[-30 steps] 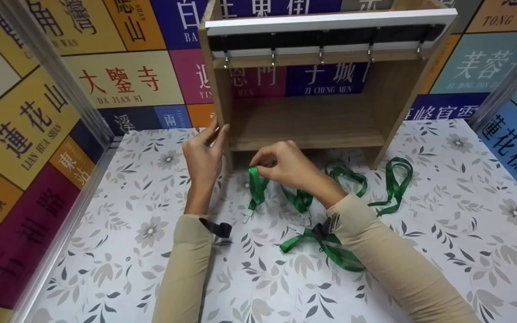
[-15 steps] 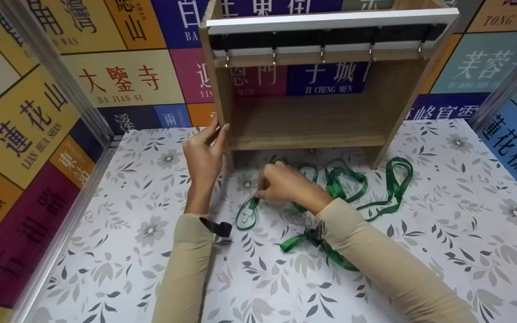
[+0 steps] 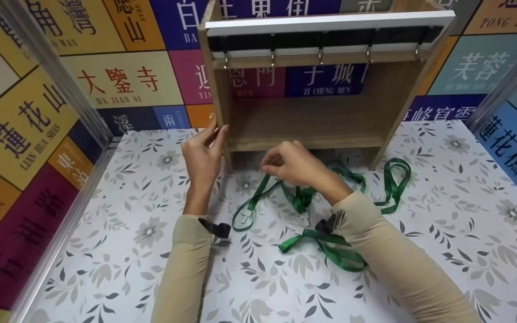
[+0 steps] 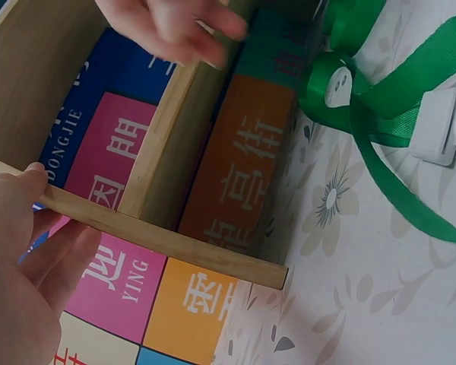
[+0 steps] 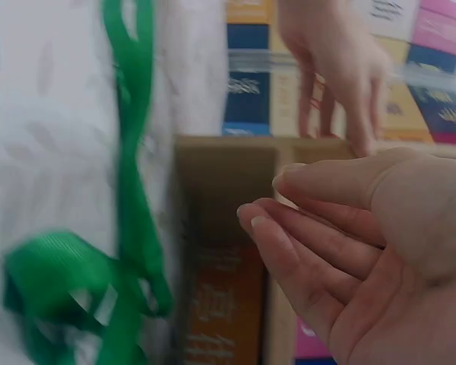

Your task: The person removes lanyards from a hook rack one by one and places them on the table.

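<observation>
In the head view my left hand grips the left side panel of a small wooden rack, thumb and fingertips on either side of its edge. The left wrist view shows that board edge between them. My right hand hovers just in front of the rack's lower shelf, thumb and fingers apart, nothing between them in the right wrist view. Below and left of it a green lanyard with a white clip lies stretched on the table. Another green lanyard lies bunched under the right wrist.
More green lanyards lie nearby: one loop at the right, one bundle near the right sleeve. Several metal hooks hang from the rack's black strip. Printed walls stand behind and at both sides of the patterned tabletop.
My right hand lowered the leftmost lanyard to the table, let it go and rose back toward the rack. The lanyard now lies stretched out. My left hand has kept its place.
</observation>
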`<state>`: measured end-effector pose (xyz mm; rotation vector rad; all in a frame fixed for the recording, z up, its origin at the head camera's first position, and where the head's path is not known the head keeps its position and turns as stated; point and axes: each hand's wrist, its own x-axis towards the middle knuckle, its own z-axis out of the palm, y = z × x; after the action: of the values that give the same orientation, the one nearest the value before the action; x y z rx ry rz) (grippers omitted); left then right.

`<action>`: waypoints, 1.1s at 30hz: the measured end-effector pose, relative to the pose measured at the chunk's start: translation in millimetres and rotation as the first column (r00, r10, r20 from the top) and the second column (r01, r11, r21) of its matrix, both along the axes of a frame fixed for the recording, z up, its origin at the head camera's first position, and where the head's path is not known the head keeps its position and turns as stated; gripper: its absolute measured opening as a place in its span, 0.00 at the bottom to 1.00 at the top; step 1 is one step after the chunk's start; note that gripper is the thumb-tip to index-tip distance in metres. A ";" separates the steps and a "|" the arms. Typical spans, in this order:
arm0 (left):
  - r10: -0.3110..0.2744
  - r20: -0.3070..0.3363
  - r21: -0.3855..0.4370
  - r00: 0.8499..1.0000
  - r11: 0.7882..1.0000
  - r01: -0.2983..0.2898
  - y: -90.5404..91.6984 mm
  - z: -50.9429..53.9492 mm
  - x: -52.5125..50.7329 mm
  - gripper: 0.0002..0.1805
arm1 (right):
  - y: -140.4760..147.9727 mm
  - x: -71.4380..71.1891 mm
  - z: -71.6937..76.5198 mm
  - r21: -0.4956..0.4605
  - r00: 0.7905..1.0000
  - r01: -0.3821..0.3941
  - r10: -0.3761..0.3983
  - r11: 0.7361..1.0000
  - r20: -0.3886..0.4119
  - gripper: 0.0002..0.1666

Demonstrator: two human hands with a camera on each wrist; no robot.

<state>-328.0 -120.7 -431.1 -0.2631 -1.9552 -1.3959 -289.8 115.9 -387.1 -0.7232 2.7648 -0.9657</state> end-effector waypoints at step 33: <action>0.018 0.066 -0.003 0.998 1.000 -0.017 -8.5 -5.2 -5.9 0.22 | 4.0 10.7 -37.3 0.060 0.957 -0.286 0.281 0.956 0.077 0.30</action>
<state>-333.9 -129.2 -436.3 -0.2031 -2.0078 -1.4071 -279.1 119.8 -424.4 -1.0206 2.5294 -0.8138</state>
